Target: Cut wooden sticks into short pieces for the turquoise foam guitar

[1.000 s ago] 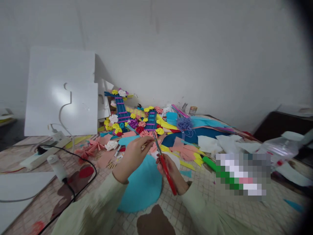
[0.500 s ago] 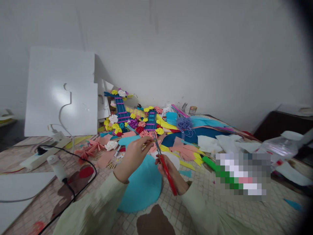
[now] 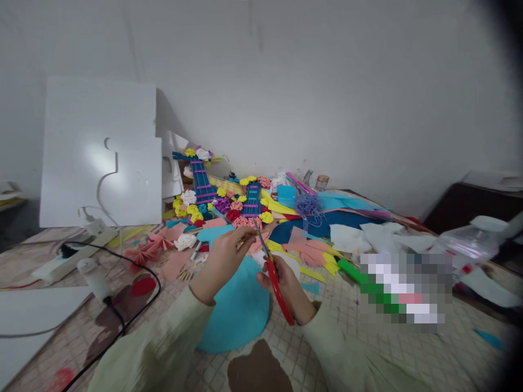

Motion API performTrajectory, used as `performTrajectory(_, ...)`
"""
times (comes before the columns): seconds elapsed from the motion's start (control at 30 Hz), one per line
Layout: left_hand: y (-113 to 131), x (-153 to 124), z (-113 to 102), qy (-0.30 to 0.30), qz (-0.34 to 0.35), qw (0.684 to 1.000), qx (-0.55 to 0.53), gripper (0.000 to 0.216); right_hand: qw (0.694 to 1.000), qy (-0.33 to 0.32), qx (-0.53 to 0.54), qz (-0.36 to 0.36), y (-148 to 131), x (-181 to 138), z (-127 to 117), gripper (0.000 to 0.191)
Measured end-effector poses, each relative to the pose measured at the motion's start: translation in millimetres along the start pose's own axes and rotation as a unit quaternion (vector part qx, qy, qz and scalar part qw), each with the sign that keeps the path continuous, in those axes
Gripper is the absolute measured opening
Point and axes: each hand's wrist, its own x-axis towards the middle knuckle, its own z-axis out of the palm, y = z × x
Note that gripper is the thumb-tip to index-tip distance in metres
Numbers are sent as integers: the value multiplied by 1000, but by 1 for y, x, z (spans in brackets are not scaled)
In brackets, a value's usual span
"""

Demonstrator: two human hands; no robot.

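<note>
Left hand point(image 3: 218, 261) pinched shut on a thin stick point(image 3: 245, 240), just above the far edge of the blue paper disc point(image 3: 237, 313) on the surface point(image 3: 368, 348). Right hand point(image 3: 288, 286), over the disc's right rim, closed round red scissors point(image 3: 273, 269), blades at the stick. Cut seemingly underway, not finished; finished paper flowers point(image 3: 223, 204) heaped beyond the disc.

We see scissors point(image 3: 274, 272) with glossy red plastic handles and metal blades, above a matt blue paper disc point(image 3: 235, 313).
</note>
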Motion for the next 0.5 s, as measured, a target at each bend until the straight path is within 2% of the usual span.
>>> performTrajectory(0.23, 3, -1, -1, 3, 2, 1000, 9, 13, 1000, -6, 6, 12, -10, -4, -1, 23)
performTrajectory(0.5, 5, -2, -1, 10, 6, 1000, 12, 13, 999, -51, -15, 12, -17, -8, -3, 20)
